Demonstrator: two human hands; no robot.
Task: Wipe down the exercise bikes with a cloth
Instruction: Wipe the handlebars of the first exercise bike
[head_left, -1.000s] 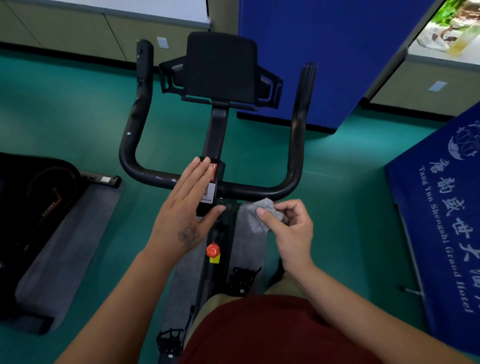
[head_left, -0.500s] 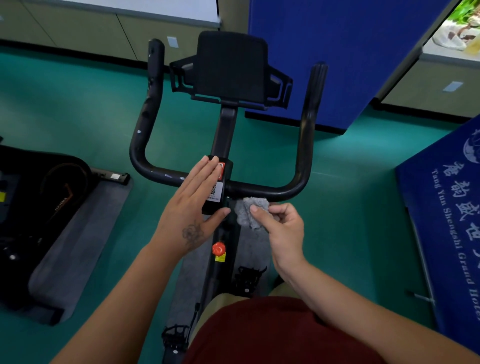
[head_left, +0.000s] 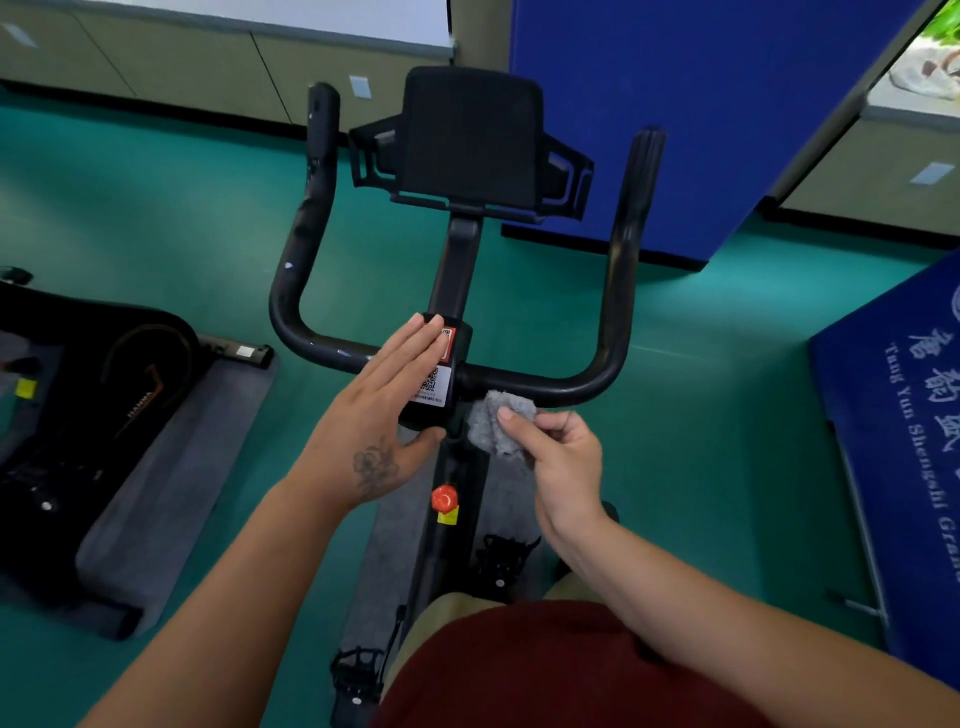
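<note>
A black exercise bike stands in front of me, its U-shaped handlebar (head_left: 613, 291) and black tablet holder (head_left: 470, 137) filling the middle of the view. My left hand (head_left: 382, 410) lies flat with straight fingers on the labelled clamp block (head_left: 457, 358) at the handlebar's centre, thumb under it. My right hand (head_left: 558, 462) pinches a small grey cloth (head_left: 493, 423) and holds it against the underside of the bar just right of the clamp. A red knob (head_left: 444, 499) sits lower on the frame.
Another black exercise bike (head_left: 78, 395) stands on a grey mat (head_left: 171, 478) at the left. A blue panel (head_left: 691, 104) rises behind the bike, and a blue banner (head_left: 893, 441) with white lettering lies at the right. Pedals (head_left: 506, 558) show below on the green floor.
My right hand has carried the cloth a little left and up, from below the bar to its underside beside the clamp. My left hand stays flat on the clamp.
</note>
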